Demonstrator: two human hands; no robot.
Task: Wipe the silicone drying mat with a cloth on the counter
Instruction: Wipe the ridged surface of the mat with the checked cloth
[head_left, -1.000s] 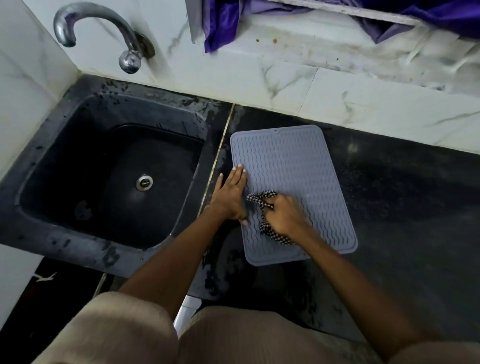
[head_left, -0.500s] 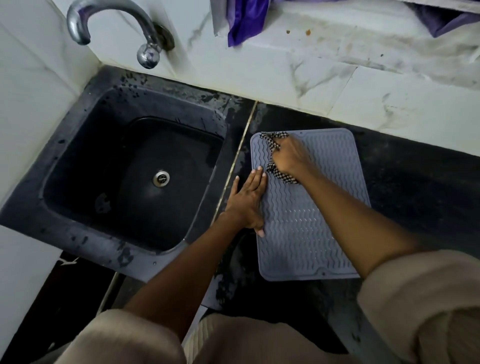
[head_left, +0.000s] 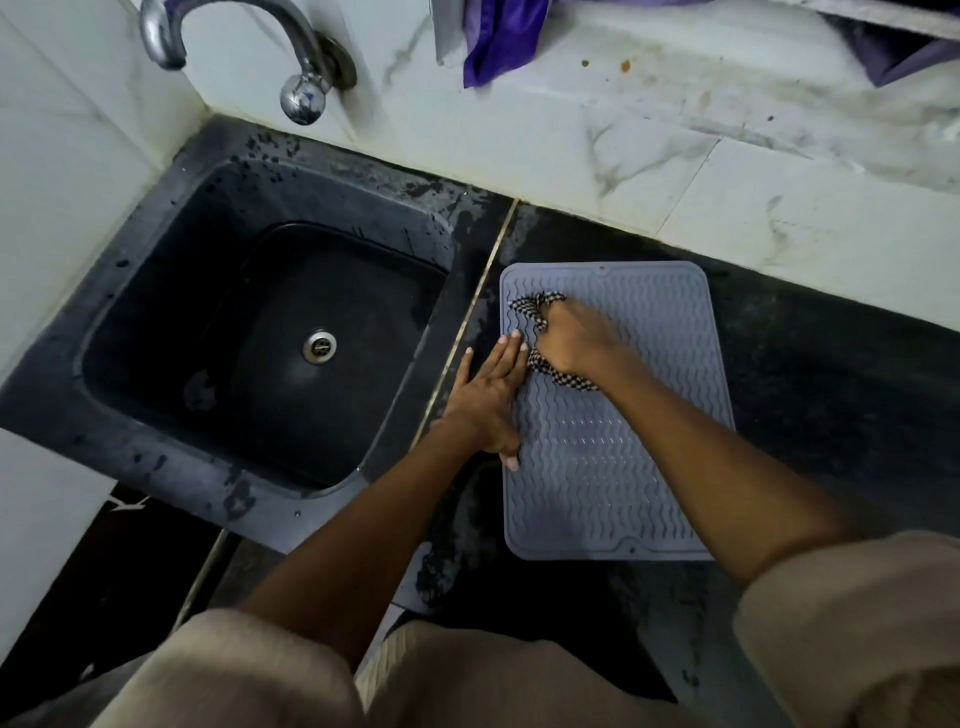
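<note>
Mat (head_left: 613, 467): right hand (head_left: 574, 340) w/ cloth (head_left: 535, 306) pulled back from far-left corner.

Matt grey silicone mat (head_left: 613, 467) ridged in waves, woven checked cloth (head_left: 535, 306), glossy chrome tap (head_left: 291, 57).

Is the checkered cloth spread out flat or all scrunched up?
Scrunched up. The checkered cloth is bunched in the right hand, with only crumpled ends poking out on the grey mat.

The dark stone counter (head_left: 831, 374) carries a grey ribbed silicone mat (head_left: 613, 467) lying flat beside the sink (head_left: 156, 322).
</note>
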